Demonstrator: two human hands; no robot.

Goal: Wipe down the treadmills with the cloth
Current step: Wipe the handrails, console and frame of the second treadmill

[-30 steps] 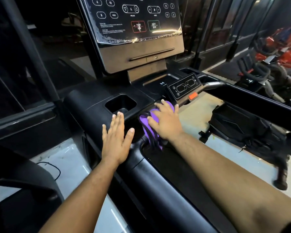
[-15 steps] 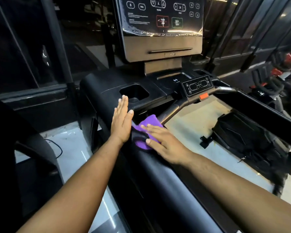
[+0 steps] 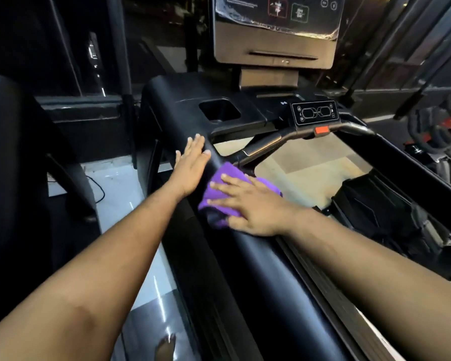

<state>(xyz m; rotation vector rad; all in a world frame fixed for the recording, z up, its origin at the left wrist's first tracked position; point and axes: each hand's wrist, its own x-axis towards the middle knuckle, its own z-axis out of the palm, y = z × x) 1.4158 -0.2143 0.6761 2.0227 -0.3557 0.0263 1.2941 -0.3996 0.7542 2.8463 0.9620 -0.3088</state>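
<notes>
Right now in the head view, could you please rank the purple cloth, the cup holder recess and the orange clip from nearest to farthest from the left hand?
1. Purple cloth, just right of the left hand, under the right hand.
2. Cup holder recess, ahead on the console.
3. Orange clip, far right on the crossbar.

I see my left hand (image 3: 192, 165) flat, fingers toward 12 o'clock; my right hand (image 3: 250, 207) spread flat, fingers toward 10 o'clock.

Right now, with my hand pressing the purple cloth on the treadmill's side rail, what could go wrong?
The cloth sits bunched under your right hand on the rounded side rail, so it may slide off the curved edge. A stroke that runs forward could bump the orange stop button. Your left hand only rests flat, giving little support.
</notes>
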